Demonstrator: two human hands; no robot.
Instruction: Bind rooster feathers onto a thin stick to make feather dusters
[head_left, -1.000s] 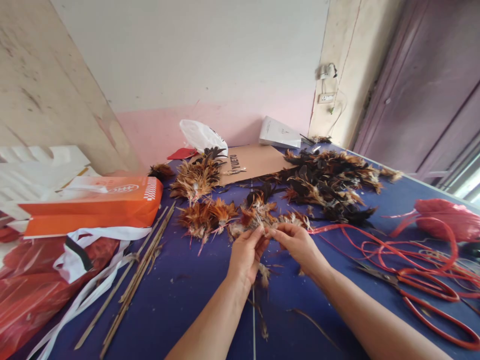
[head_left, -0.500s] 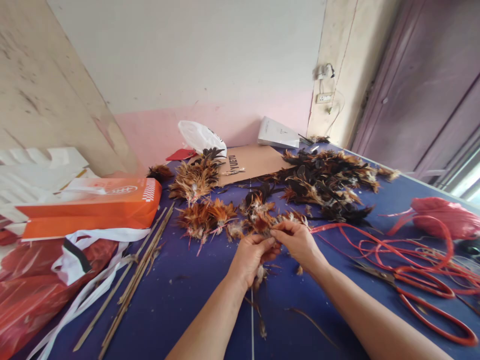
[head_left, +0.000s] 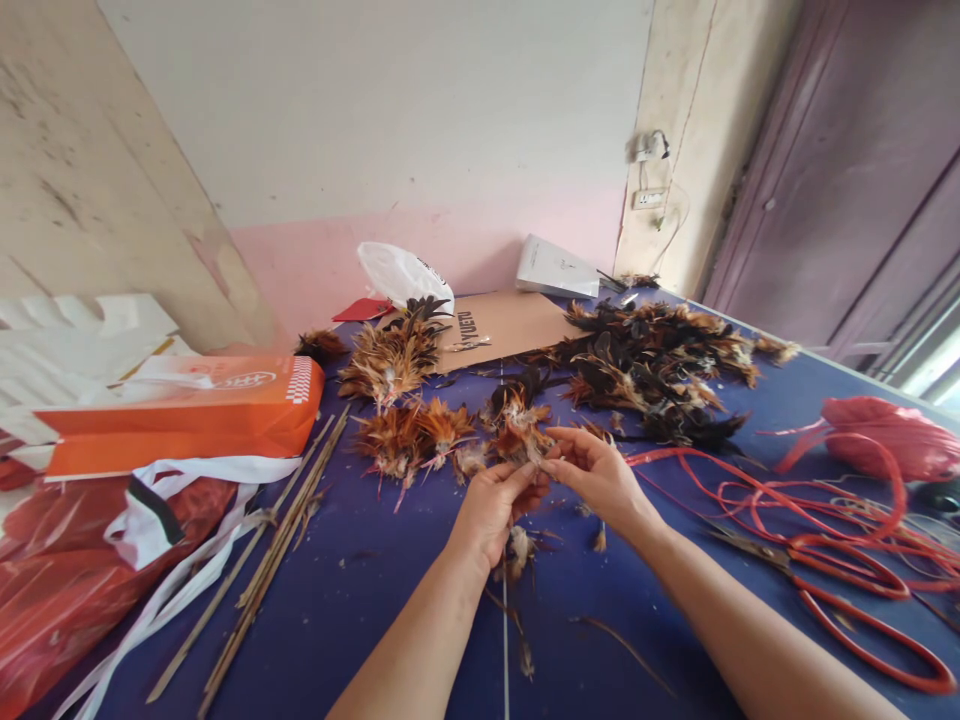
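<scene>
Over the middle of the blue table (head_left: 420, 620), my left hand (head_left: 495, 510) pinches a small bunch of brown feathers (head_left: 527, 440) between thumb and fingers. My right hand (head_left: 600, 480) meets it from the right, thumb and index fingertips closed at the base of the same bunch. Exactly what lies between the right fingertips is too small to see clearly. Just left of the hands lie tied brown feather bundles (head_left: 397, 440), some with pink string ends. A few loose feathers (head_left: 521, 550) rest below my left hand.
A large dark feather pile (head_left: 660, 350) lies back right. Red-handled scissors (head_left: 847, 570), red plastic strip (head_left: 750, 490) and its pink roll (head_left: 892, 435) are at right. Thin sticks (head_left: 277, 560), an orange bag (head_left: 187, 420) and a red plastic bag (head_left: 67, 600) lie left. Cardboard (head_left: 510, 325) lies behind.
Both hands have shifted slightly; my left hand moved a little left and the right fingertips a little right. More of the feather bunch shows between them. Both hands stay pinched.
</scene>
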